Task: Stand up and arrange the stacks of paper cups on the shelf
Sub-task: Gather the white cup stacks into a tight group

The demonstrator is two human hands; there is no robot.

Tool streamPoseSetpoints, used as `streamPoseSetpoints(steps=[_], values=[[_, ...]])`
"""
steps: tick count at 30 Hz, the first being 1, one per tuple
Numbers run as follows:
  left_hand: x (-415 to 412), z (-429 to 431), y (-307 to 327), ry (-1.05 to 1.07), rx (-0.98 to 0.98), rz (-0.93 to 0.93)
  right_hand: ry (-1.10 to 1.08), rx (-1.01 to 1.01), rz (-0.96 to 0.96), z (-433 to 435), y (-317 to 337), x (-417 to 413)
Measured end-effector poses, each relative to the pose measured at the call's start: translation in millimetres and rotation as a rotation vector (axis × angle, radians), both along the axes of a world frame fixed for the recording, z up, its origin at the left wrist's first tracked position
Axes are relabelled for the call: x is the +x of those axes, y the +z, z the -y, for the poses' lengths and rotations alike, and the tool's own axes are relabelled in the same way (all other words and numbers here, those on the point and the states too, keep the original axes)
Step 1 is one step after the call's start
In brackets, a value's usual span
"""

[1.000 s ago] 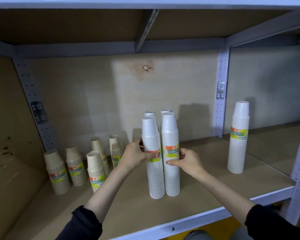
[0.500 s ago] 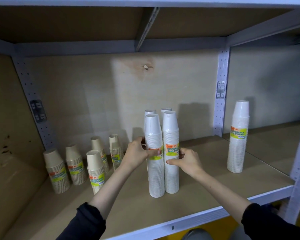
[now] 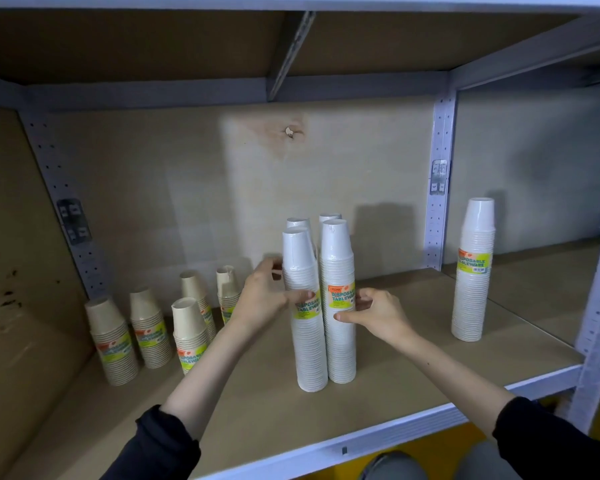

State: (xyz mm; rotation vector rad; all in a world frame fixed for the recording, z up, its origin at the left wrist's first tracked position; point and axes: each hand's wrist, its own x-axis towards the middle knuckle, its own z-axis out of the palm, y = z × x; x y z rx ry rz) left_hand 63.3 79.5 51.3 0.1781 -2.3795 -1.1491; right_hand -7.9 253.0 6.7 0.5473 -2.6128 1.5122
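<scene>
Four tall white cup stacks (image 3: pixel 336 258) stand clustered in the middle of the shelf (image 3: pixel 378 403). The left hand (image 3: pixel 262 299) curls thumb and fingers round the front-left stack (image 3: pixel 309 351). The right hand (image 3: pixel 378 311) clasps the front-right stack (image 3: pixel 342 344) with curled fingers and thumb. A lone white stack (image 3: pixel 473 271) stands near the right edge, and brown stacks (image 3: pixel 146 327) fill the back-left corner.

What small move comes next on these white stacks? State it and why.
Probably release the left hand and right hand and fetch the lone white stack: the two front stacks they hold stand upright side by side, while it stands apart at the right.
</scene>
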Motion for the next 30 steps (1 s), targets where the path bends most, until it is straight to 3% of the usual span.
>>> streamPoseSetpoints(steps=[8,15,22,30], values=[[27,-6,11,0.167,-0.185,-0.277,-0.051,0.066,0.009,-26,6,-8],[29,-62,7,-0.017,-0.346,-0.345,-0.135,0.06,-0.025,-59,22,-14],[-33,-127,-36,-0.23,-0.432,-0.148,-0.255,0.027,-0.13,-103,53,-19],[-105,-168,-96,-0.233,-0.618,0.235,-0.398,-0.031,-0.251,-141,80,-29]])
